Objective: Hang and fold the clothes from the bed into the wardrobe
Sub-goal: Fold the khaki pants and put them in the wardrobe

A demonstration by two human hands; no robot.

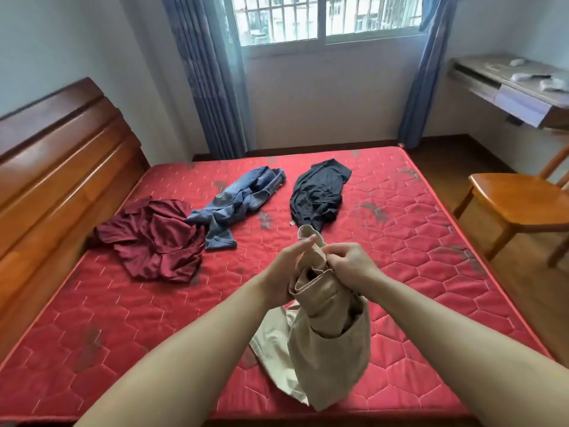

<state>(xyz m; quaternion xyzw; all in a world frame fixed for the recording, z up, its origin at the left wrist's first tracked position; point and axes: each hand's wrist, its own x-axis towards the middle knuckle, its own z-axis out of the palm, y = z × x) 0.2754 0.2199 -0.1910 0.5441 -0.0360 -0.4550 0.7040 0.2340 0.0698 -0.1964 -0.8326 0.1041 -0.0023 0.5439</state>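
Note:
A beige garment hangs bunched above the near part of the red mattress. My right hand grips its upper folds. My left hand lies against the cloth on the left with the fingers nearly straight. Farther back on the mattress lie a crumpled maroon garment, blue jeans and a black garment. No wardrobe is in view.
A wooden headboard runs along the left. A wooden chair stands to the right of the bed, with a desk behind it. Blue curtains frame the window at the back wall.

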